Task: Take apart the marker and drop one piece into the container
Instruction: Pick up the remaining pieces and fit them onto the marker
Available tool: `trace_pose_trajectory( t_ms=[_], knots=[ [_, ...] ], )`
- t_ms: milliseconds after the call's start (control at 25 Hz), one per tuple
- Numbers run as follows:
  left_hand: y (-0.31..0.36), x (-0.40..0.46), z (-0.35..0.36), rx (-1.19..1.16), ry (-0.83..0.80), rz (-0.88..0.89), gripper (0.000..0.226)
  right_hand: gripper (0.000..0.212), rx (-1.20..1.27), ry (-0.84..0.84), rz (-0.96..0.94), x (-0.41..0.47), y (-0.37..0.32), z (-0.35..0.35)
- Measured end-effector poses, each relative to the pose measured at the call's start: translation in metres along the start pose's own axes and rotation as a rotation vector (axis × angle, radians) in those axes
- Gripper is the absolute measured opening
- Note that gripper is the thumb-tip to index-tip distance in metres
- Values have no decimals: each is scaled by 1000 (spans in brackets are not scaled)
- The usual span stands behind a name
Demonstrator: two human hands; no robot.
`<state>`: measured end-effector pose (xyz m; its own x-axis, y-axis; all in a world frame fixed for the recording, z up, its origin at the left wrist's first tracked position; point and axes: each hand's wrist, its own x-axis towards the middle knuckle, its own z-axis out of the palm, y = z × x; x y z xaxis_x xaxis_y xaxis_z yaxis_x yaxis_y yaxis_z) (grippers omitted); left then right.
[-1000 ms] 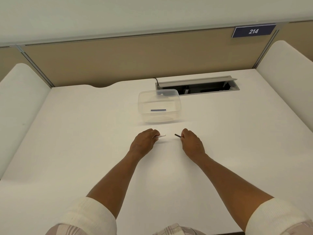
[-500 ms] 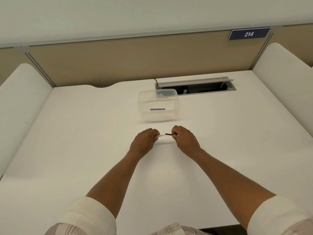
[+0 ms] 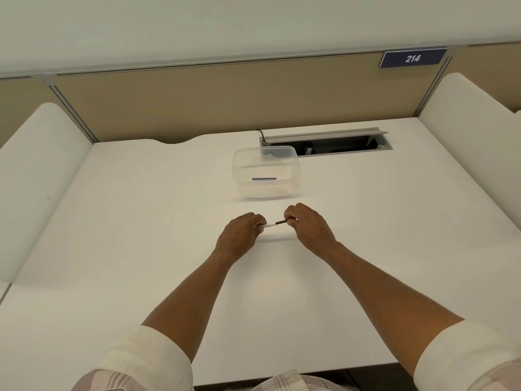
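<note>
Both hands pinch marker (image 3: 274,223) ends; sign (image 3: 412,58) reads "214".

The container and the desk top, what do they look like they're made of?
Container: clear, glossy plastic by the look; the desk shows through its walls. Desk top: smooth matte white, probably laminate, though the core is hidden.

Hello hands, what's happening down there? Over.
Left hand pinching marker white end, right hand pinching dark end. Container beyond hands, path clear.
</note>
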<state>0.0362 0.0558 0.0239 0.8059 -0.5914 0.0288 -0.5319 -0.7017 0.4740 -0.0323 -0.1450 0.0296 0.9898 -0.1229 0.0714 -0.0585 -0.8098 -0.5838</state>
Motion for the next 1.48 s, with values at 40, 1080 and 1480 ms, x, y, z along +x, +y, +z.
trace_pose_trajectory(
  t_ms=[40, 1080, 1480],
  knots=[
    [1, -1, 0, -2, 5, 8, 9, 16, 17, 1, -2, 0, -1, 0],
    [26, 8, -16, -22, 50, 4, 11, 10, 115, 10, 22, 4, -14, -2],
    [34, 18, -12, -2, 57, 16, 10, 11, 105, -11, 24, 13, -4, -10]
  ],
)
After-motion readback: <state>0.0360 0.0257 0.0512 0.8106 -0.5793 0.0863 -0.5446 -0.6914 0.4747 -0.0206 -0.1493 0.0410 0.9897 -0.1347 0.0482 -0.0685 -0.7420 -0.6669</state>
